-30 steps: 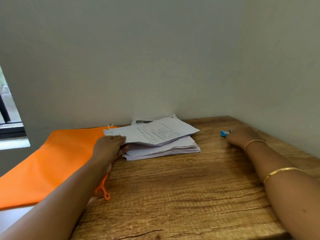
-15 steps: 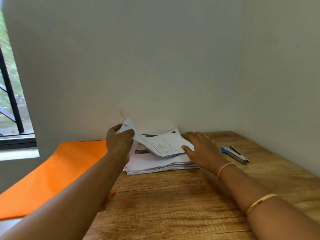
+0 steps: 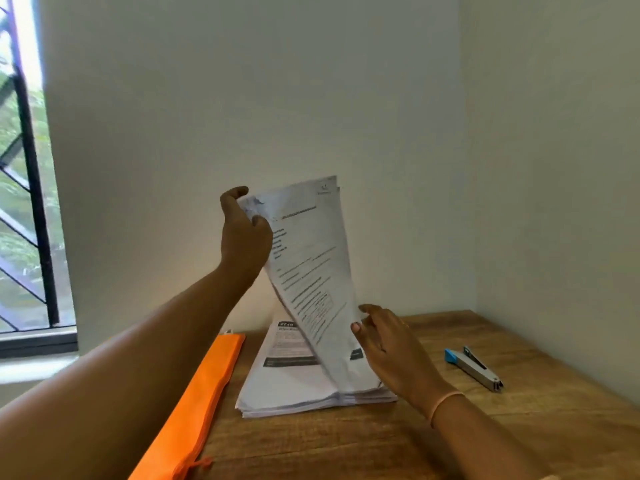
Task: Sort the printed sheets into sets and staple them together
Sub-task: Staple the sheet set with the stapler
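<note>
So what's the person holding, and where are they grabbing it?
The left hand pinches a few printed sheets by their top corner; the right hand only touches their lower edge.

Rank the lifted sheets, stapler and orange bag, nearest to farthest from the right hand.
1. Lifted sheets: at the right hand's thumb.
2. Stapler: on the table, to its right.
3. Orange bag: far left, past the paper stack.

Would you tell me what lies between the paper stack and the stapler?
Head view: only the right hand and bare tabletop lie between the paper stack and stapler.
</note>
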The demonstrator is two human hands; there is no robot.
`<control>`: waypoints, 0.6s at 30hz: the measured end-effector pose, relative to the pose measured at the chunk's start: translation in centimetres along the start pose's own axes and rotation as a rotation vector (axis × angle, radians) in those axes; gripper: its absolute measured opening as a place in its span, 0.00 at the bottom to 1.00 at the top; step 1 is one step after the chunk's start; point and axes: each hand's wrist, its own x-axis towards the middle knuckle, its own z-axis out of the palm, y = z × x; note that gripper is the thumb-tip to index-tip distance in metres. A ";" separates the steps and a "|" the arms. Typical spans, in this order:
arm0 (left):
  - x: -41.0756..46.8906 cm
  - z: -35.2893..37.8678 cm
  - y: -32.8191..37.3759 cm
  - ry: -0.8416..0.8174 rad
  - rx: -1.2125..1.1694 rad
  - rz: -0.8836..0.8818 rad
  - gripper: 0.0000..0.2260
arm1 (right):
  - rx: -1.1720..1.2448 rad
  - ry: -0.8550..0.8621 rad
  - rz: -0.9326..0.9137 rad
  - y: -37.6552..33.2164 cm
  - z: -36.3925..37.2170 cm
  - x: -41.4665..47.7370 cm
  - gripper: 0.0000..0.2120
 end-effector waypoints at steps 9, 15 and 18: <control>1.4 0.0 3.1 -0.061 0.224 0.335 0.20 | 0.317 0.171 0.112 -0.7 -0.3 -0.3 0.34; 1.8 0.1 3.9 -0.063 0.145 0.294 0.21 | 0.766 0.158 0.309 -0.9 -1.6 -0.1 0.24; 2.2 -0.3 4.1 -0.038 0.088 0.232 0.21 | 0.786 0.143 0.347 -1.3 -2.3 -0.1 0.08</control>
